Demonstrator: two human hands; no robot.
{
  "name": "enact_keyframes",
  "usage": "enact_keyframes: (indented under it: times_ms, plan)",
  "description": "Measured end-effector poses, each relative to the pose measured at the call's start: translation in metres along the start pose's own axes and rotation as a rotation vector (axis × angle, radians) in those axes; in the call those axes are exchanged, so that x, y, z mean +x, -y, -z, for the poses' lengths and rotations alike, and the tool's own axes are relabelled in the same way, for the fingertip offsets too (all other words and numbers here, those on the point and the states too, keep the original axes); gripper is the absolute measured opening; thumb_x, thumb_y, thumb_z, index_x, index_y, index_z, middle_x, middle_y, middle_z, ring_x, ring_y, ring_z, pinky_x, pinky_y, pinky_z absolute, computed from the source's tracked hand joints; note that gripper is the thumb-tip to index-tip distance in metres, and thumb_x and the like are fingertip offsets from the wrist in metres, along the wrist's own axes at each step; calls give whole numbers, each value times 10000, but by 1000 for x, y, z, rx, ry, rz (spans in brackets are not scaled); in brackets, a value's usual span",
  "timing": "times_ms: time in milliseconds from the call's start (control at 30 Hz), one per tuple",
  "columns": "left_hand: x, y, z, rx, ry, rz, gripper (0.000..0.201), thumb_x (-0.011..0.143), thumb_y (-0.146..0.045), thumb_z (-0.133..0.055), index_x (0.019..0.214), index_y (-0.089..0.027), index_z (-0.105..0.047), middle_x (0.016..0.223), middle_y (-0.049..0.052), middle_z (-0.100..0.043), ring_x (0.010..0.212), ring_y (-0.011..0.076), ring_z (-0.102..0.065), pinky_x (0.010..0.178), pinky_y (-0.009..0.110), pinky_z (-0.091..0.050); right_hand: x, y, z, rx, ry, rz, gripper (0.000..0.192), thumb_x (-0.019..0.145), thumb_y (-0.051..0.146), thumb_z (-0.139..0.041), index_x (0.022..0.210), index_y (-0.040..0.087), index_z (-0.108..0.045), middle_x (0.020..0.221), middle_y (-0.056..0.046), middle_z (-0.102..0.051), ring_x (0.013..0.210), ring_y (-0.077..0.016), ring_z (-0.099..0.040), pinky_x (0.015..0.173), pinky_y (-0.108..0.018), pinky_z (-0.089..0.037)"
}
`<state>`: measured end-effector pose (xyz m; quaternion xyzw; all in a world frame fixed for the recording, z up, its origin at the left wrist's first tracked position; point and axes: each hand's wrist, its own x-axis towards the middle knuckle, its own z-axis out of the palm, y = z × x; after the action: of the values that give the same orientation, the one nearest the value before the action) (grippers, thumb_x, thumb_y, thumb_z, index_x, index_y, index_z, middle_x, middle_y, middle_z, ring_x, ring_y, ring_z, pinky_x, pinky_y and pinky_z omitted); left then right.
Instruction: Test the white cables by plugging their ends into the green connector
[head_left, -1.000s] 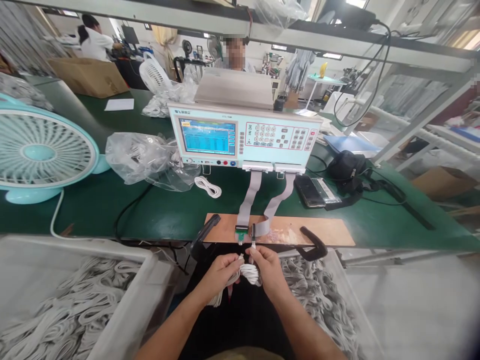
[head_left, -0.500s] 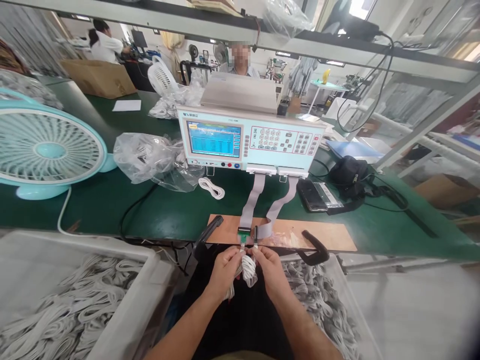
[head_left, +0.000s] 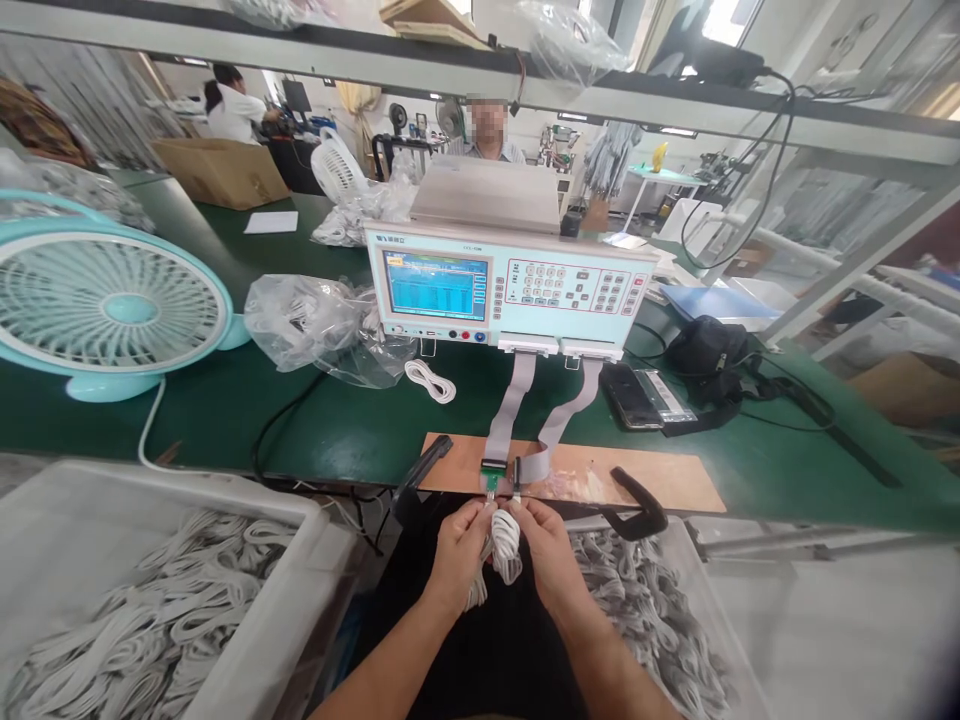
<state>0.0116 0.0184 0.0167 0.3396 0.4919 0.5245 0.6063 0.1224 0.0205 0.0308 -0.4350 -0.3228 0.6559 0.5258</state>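
Note:
A coiled white cable point(head_left: 506, 548) hangs between my two hands at the bench's front edge. My left hand point(head_left: 459, 545) pinches one cable end at a small green circuit board point(head_left: 492, 481). With closed fingertips, my right hand point(head_left: 545, 540) grips the other end at a dark connector point(head_left: 517, 472). More white cable shows beneath my left hand. Grey ribbon cables point(head_left: 512, 405) run from the board and connector up to a tester point(head_left: 525, 290) with a lit blue screen. Whether the cable plugs are fully seated I cannot tell.
Black clamps point(head_left: 424, 480) grip a copper-coloured board point(head_left: 600, 470) on the green bench. A turquoise fan point(head_left: 112, 300), bagged cables point(head_left: 315, 325), a loose coil point(head_left: 430, 382) and a phone point(head_left: 632, 397) lie around. Bins of cables point(head_left: 300, 515) flank my lap. A person point(head_left: 487, 135) sits opposite.
The whole view has shifted slightly right and down. Both hands keep their hold on the cable ends at the connectors.

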Motion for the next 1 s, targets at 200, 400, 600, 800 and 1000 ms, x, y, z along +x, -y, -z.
enact_keyframes:
  times_ms: [200,400,600,800,1000]
  plan:
    - [4,4,0,6,6,-12,383,725,-504,-621,635,-132,-596,526,-29,-459,457,72,-371,427,194,-312,3,-6,4,-31,19,6,271,780,414,-668,811,146,-693,703,-24,-631,682,-164,-534,653,-247,-413]
    - [9,2,-3,57,-32,-69,455,665,-579,-633,544,-145,-570,477,-15,-455,434,92,-368,412,220,-298,4,-7,3,32,45,0,291,750,433,-700,872,169,-710,754,-36,-662,726,-194,-571,645,-256,-433]
    - [16,4,-6,124,-53,-138,508,670,-628,-587,466,-172,-502,470,-1,-414,468,122,-367,457,262,-295,12,-15,10,46,-6,-40,369,589,503,-790,739,172,-729,638,-54,-661,681,-240,-610,621,-301,-477]
    - [19,4,-5,198,-63,-176,554,667,-653,-558,430,-179,-399,471,-24,-318,485,111,-305,479,263,-250,20,-13,11,-43,-107,-2,379,464,515,-836,607,188,-709,619,-65,-666,720,-266,-633,650,-313,-508]
    - [18,5,-5,214,-52,-192,509,712,-595,-550,455,-182,-401,486,-22,-332,498,115,-312,492,260,-258,18,-14,7,-24,-88,26,415,447,534,-829,605,179,-683,576,-60,-650,661,-280,-629,586,-341,-506]
